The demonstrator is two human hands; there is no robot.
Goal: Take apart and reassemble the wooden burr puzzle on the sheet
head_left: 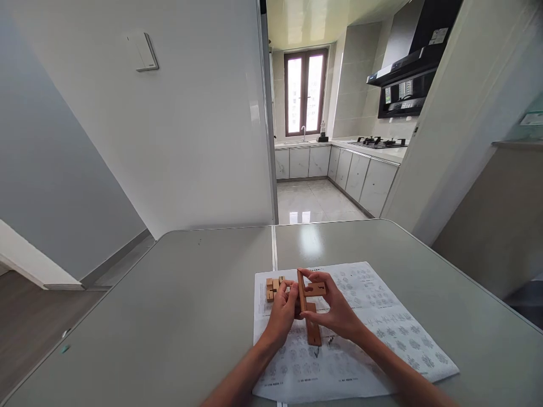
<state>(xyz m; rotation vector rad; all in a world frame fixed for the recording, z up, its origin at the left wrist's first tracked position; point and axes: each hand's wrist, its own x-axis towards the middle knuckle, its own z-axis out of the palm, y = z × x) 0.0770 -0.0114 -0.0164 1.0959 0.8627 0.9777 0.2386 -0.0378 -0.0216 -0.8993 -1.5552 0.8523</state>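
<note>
Bare forearms [384, 359] are extended from the lower edge of the head view across a grey counter [127, 339], with the left hand [278, 316] and the right hand [339, 314] brought close together over a printed sheet [399, 294]. Between them, a wooden slat [301, 294] is held upright, just above the sheet. By the right hand, the slat is clamped near its ends, the index finger being placed at the top and the thumb near the bottom. By the left hand, the grip is closed on the slat's left side, with the thumb laid against it; what is pressed by the hidden fingertips cannot be told.

A marked block [315, 289] is seen jutting from the slat towards the right palm. Below, a long block [313, 328] is pointed towards the camera; whether it is held or rested on the sheet cannot be told. Paler pieces [271, 289] are grouped on the sheet, just beyond the left hand. The counter is crossed by a pale seam [274, 249], which is partly covered by the sheet.

Beyond the counter, a kitchen is shown through a doorway, with a window [305, 93], white cabinets [299, 163], a hob [377, 142] and a dark hood [405, 68].
</note>
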